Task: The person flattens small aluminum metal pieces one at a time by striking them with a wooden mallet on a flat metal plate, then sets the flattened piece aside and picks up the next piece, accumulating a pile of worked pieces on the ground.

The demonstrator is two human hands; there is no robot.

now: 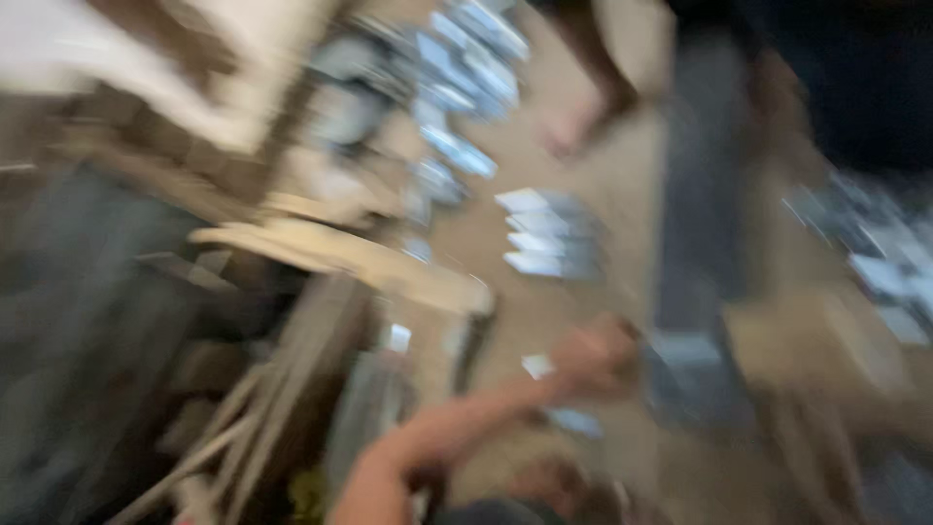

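The whole view is smeared by motion. One bare forearm reaches from the bottom middle toward the right, and I take it for my left hand (595, 356). Its fingers look curled, but the blur hides whether they hold anything. A small pale flat piece (535, 367) lies just left of the hand, and another (575, 422) just below it. My right hand does not show clearly; a skin-coloured blur (554, 481) at the bottom cannot be identified.
Stacks of pale blue-white flat pieces lie on the brown floor (544, 243), with more at the top (466, 58) and right (884, 262). A long grey strip (702, 194) runs down the floor. A beige board (340, 255) and wooden clutter fill the left. Another person's leg (588, 107) stands at the top.
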